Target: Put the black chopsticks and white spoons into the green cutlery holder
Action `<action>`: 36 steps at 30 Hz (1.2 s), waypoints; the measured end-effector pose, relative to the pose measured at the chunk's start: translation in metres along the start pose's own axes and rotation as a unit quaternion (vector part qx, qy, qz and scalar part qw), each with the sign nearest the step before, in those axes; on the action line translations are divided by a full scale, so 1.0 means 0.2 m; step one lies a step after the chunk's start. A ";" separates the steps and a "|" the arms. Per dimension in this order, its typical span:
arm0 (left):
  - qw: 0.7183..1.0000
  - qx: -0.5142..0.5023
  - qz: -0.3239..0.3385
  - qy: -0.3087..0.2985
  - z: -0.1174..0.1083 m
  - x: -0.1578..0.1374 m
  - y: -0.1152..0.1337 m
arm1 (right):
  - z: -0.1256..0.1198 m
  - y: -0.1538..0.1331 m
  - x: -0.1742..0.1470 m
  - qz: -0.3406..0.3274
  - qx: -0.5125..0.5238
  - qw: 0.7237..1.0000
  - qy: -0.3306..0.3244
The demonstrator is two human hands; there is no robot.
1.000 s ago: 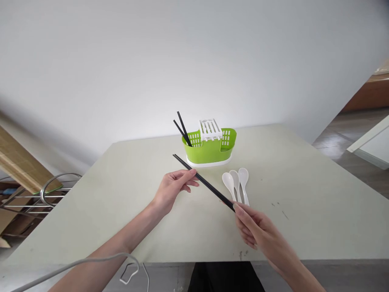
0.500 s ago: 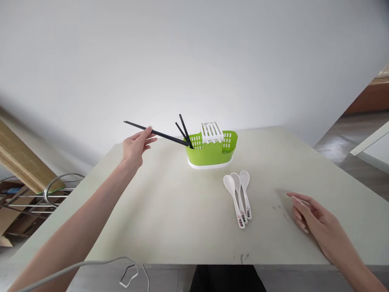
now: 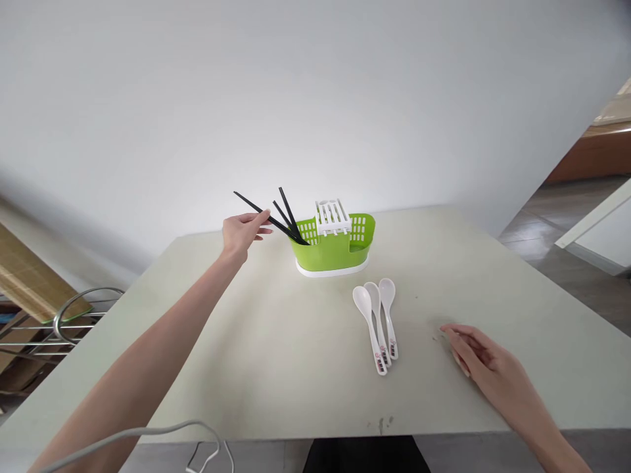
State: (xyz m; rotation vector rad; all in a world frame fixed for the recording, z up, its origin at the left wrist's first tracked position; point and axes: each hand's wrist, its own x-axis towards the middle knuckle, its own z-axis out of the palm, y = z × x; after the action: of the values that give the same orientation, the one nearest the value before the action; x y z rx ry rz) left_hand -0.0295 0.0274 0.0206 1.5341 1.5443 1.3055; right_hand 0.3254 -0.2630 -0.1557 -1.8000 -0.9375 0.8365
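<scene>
My left hand (image 3: 240,234) is closed on black chopsticks (image 3: 277,224), pinching them between thumb and fingers. They slant down to the right, their lower ends inside the left part of a green cutlery holder (image 3: 331,255). Whether I hold one or two is hard to make out. Other black chopsticks (image 3: 288,209) lean in that same part, tips up. A white slotted piece (image 3: 333,217) sits across the holder's middle. Three white spoons (image 3: 375,326) lie side by side in front of it. To their right, my right hand (image 3: 493,368) rests on the table, loosely curled and holding nothing.
The pale table (image 3: 276,387) stands against a white wall (image 3: 315,98). A grey cable (image 3: 162,430) crosses the lower left, in front of my left forearm. A metal rack (image 3: 64,325) and a long brown board (image 3: 34,279) are beyond the table's left edge.
My left hand has moved right, bringing the chopsticks farther into the holder and tilting them more steeply. My view has shifted slightly. The right hand stays near the table's right side.
</scene>
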 end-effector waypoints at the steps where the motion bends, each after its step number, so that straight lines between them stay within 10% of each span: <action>1: 1.000 0.008 0.004 -0.005 0.02 0.01 -0.01 | 0.01 0.00 -0.01 -0.002 -0.001 1.000 0.007; 23: 0.993 0.105 0.016 -0.042 0.19 0.08 -0.17 | -0.03 0.06 0.04 -0.007 -0.043 0.999 -0.027; 36: 0.993 -0.089 -0.077 -0.015 0.15 0.02 -0.29 | -0.03 0.05 0.04 0.003 -0.067 0.997 -0.023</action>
State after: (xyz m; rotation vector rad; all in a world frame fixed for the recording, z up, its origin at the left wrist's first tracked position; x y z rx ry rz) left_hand -0.0241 0.0468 -0.0421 1.2911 1.4546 1.2896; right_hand 0.3361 -0.2622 -0.1649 -1.9057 -1.0399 0.8379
